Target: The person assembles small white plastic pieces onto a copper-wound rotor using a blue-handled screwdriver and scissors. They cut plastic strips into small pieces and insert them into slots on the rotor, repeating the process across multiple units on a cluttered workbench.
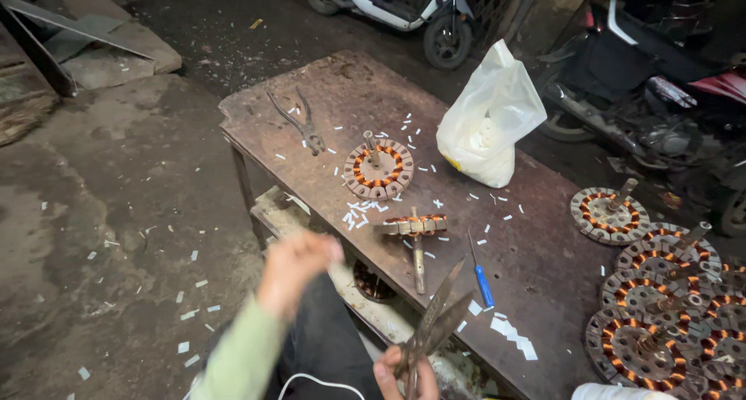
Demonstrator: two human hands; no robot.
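Note:
My right hand (406,382) sits at the bottom edge and grips a pair of scissors (435,322), blades parted and pointing up toward the table. Blurred, my left hand (295,269) hangs in front of the table's near-left edge; I cannot tell whether it holds anything. A round motor stator with copper windings (378,169) lies flat on the rusty metal table (326,97). Nearer me another stator (414,225) stands on edge on its shaft. A blue-handled screwdriver (482,280) lies beside it.
Pliers (299,122) lie at the table's far left. A white plastic bag (489,120) stands at the far side. Several wound stators (660,307) are stacked at the right end. White paper slips litter table and floor. Scooters (404,4) are parked behind.

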